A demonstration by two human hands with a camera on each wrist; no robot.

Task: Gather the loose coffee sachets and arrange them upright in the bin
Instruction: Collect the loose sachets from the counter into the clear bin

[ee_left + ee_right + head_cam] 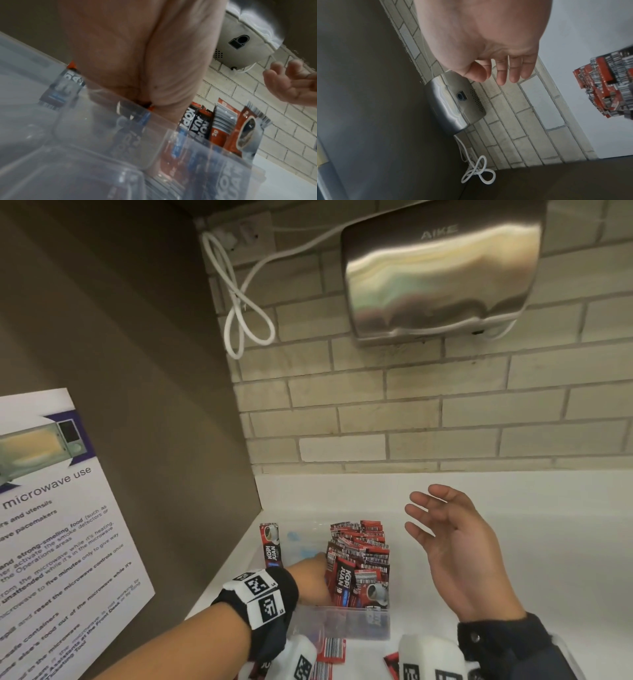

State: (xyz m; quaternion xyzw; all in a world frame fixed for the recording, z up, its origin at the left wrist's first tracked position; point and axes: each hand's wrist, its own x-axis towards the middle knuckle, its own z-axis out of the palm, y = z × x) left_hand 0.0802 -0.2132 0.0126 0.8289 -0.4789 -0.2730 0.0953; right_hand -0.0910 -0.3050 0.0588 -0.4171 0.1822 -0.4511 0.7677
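Red "KOPI JUAN" sachets (358, 559) stand packed in a clear bin (342, 623) on the white counter (513, 542); left hand (308, 577) reaches inside, fingers hidden, right hand (448, 546) spread at three o'clock, beneath an "AIKE" dryer (442, 272).

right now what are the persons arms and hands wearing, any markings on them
The left hand is bare; its wrist carries a black band with white panels printed with square black-and-white coded markers, and the forearm is uncovered. The right hand is bare too, with a dark sleeve whose cuff has a small metal snap button. White blocks with similar markers show at the bottom edge.
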